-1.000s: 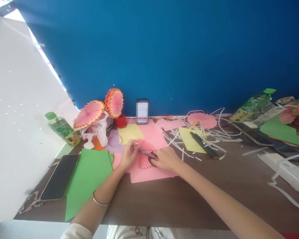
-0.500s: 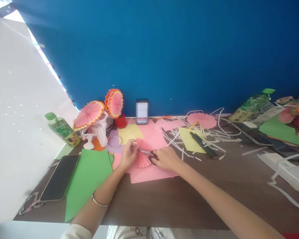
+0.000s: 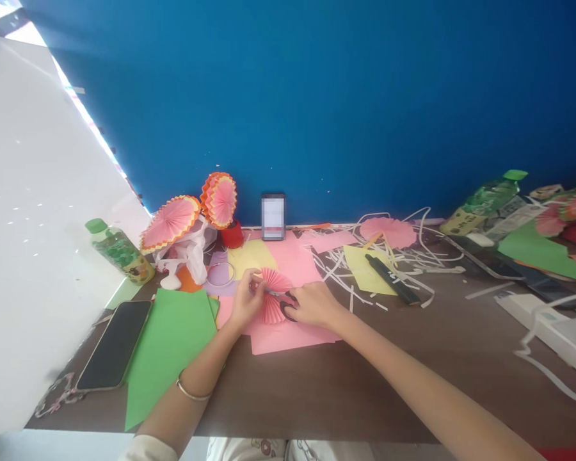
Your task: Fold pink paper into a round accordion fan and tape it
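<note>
A pleated pink paper fan (image 3: 274, 312) is spread above pink paper sheets (image 3: 292, 339) at the middle of the desk. My left hand (image 3: 248, 301) pinches the fan near its folded centre. Dark-handled scissors (image 3: 288, 305) are in my right hand (image 3: 315, 305), fingers closed round the handles. Their blades point left, across the fan to my left fingertips. Whether the blades grip the paper I cannot make out. Yellow paper (image 3: 254, 257) and a silver ring (image 3: 221, 274) lie just beyond my left hand.
Green paper (image 3: 173, 346) and a phone (image 3: 115, 346) lie at left. Finished paper fans (image 3: 170, 223) and a tilted bottle (image 3: 120, 253) are behind them. To the right are white paper strips (image 3: 336, 269), a black cutter-like tool (image 3: 391, 279) and a white power strip (image 3: 547, 330). A small phone (image 3: 273, 218) stands at the wall.
My right hand and the scissors have shifted slightly left, so the blades reach further toward my left fingertips. My left hand holds the fan in nearly the same place.
</note>
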`<action>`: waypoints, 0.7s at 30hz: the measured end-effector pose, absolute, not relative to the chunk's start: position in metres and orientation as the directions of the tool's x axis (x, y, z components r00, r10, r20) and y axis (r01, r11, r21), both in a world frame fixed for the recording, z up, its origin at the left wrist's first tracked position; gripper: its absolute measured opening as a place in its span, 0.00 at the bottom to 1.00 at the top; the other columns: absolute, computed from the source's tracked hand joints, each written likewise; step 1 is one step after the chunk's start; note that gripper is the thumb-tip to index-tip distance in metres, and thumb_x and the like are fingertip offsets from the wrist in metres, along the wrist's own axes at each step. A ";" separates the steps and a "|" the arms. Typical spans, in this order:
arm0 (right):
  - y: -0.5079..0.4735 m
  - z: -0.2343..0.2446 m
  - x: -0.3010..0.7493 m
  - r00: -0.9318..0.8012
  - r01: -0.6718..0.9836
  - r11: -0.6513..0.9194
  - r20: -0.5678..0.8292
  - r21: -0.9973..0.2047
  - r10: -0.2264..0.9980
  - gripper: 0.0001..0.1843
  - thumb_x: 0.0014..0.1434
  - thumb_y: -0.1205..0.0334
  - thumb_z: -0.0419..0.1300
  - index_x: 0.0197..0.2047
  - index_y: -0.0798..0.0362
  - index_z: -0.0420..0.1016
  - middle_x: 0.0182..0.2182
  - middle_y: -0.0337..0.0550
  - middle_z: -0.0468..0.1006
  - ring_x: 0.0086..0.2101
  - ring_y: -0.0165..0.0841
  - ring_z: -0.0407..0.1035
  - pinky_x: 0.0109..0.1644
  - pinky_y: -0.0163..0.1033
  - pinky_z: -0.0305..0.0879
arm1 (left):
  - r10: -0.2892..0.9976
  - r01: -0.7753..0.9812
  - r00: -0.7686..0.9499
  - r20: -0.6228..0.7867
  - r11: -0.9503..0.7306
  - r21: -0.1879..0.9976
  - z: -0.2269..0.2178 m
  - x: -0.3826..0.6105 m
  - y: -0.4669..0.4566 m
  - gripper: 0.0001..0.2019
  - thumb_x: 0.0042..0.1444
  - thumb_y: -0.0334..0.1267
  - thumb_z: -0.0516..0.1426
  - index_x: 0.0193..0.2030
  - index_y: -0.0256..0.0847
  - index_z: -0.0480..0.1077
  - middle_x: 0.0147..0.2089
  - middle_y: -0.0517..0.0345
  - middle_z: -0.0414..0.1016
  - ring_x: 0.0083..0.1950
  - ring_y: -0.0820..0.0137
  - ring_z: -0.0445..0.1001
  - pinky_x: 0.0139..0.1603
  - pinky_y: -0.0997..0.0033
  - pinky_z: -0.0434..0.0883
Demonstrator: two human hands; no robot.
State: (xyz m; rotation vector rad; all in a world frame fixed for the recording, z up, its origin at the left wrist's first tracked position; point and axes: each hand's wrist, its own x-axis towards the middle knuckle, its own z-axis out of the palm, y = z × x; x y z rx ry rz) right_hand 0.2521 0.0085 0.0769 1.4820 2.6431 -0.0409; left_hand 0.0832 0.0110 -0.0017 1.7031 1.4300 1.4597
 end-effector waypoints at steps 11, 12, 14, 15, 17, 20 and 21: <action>0.013 0.070 0.259 -0.583 0.809 0.586 -0.062 0.044 0.810 0.16 0.53 0.56 0.49 0.26 0.55 0.74 0.22 0.46 0.77 0.24 0.35 0.70 0.26 0.35 0.51 | 0.895 0.406 -0.137 0.424 -0.340 0.848 -0.002 0.083 0.012 0.02 0.54 0.34 0.51 0.35 0.40 0.61 0.33 0.58 0.67 0.30 0.74 0.65 0.34 0.73 0.63; 0.013 0.070 0.259 -0.584 0.809 0.586 -0.062 0.045 0.810 0.16 0.54 0.56 0.49 0.27 0.55 0.74 0.22 0.46 0.77 0.24 0.35 0.70 0.26 0.35 0.51 | 0.892 0.405 -0.145 0.428 -0.341 0.848 -0.001 0.083 0.011 0.02 0.54 0.34 0.51 0.35 0.40 0.61 0.33 0.58 0.66 0.29 0.74 0.64 0.33 0.73 0.63; 0.012 0.070 0.259 -0.576 0.813 0.580 -0.065 0.049 0.815 0.16 0.55 0.56 0.49 0.28 0.56 0.74 0.23 0.47 0.77 0.25 0.35 0.71 0.27 0.34 0.52 | 0.881 0.392 -0.185 0.435 -0.340 0.855 0.000 0.083 0.011 0.03 0.54 0.35 0.51 0.35 0.40 0.60 0.32 0.59 0.65 0.28 0.75 0.63 0.32 0.74 0.62; 0.012 0.071 0.259 -0.571 0.817 0.574 -0.068 0.047 0.818 0.17 0.55 0.57 0.48 0.29 0.56 0.74 0.23 0.47 0.77 0.25 0.35 0.71 0.28 0.34 0.52 | 0.876 0.378 -0.210 0.435 -0.337 0.862 0.001 0.083 0.011 0.04 0.53 0.35 0.52 0.35 0.40 0.59 0.31 0.60 0.65 0.27 0.75 0.62 0.32 0.74 0.62; 0.011 0.070 0.259 -0.556 0.828 0.559 -0.077 0.037 0.828 0.17 0.56 0.57 0.48 0.30 0.56 0.74 0.24 0.47 0.77 0.26 0.35 0.71 0.28 0.34 0.53 | 0.871 0.336 -0.253 0.420 -0.328 0.883 0.002 0.083 0.011 0.05 0.54 0.36 0.52 0.37 0.41 0.58 0.28 0.62 0.64 0.27 0.75 0.63 0.31 0.74 0.62; 0.013 0.068 0.261 -0.519 0.853 0.521 -0.084 0.006 0.851 0.16 0.56 0.56 0.47 0.29 0.54 0.73 0.24 0.46 0.77 0.27 0.35 0.71 0.28 0.34 0.53 | 0.858 0.279 -0.334 0.391 -0.306 0.910 0.000 0.081 0.013 0.07 0.53 0.36 0.53 0.38 0.41 0.58 0.26 0.63 0.64 0.28 0.74 0.65 0.32 0.74 0.63; 0.013 0.067 0.262 -0.497 0.867 0.498 -0.083 -0.012 0.864 0.16 0.56 0.55 0.48 0.28 0.54 0.73 0.24 0.45 0.77 0.27 0.35 0.70 0.28 0.34 0.52 | 0.845 0.271 -0.370 0.387 -0.300 0.915 -0.001 0.080 0.015 0.07 0.53 0.36 0.53 0.39 0.41 0.58 0.27 0.63 0.64 0.29 0.74 0.66 0.32 0.74 0.64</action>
